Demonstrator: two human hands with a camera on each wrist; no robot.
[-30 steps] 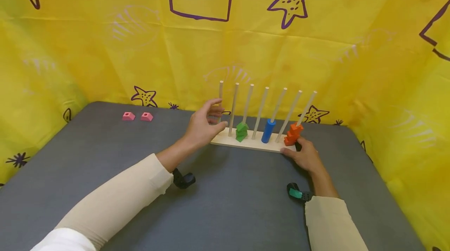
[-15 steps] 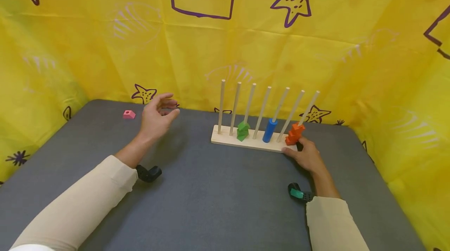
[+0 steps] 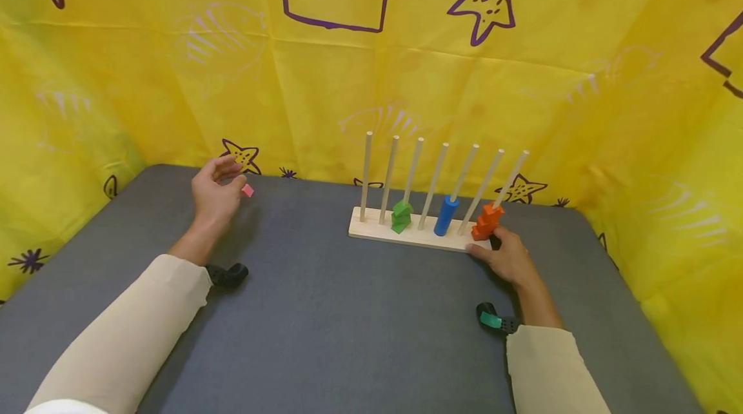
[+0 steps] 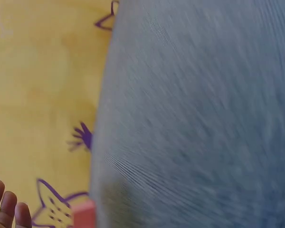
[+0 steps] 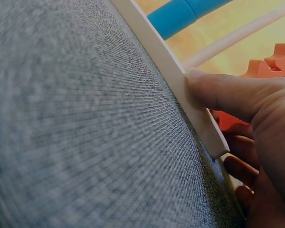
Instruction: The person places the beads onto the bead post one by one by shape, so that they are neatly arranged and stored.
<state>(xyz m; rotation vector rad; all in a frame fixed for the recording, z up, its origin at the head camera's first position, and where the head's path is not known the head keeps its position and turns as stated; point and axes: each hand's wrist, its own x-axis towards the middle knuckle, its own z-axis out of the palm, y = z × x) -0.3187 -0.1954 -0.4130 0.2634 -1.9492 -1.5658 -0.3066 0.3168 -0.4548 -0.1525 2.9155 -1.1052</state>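
Observation:
My left hand (image 3: 216, 195) is at the back left of the table, its fingers loosely bent and spread from the thumb. Just right of its thumb a pink block (image 3: 247, 190) shows, partly covered. In the left wrist view the fingertips (image 4: 8, 209) appear apart from this pink block (image 4: 84, 214). My right hand (image 3: 509, 256) grips the right end of a wooden peg stacker (image 3: 406, 233), thumb on the base's front edge and fingers around the end. The stacker bears green pieces (image 3: 401, 216), a blue cylinder stack (image 3: 446, 216) and orange pieces (image 3: 487, 222).
The grey table (image 3: 371, 324) ends at a yellow patterned cloth (image 3: 325, 91) behind and at the sides. Several upright pegs (image 3: 430, 185) stick up from the stacker. A black wrist device (image 3: 228, 275) sits on the left arm.
My left hand has moved left from the stacker's left end to the pink blocks, and now hides one of them. My right hand stays on the stacker's right end.

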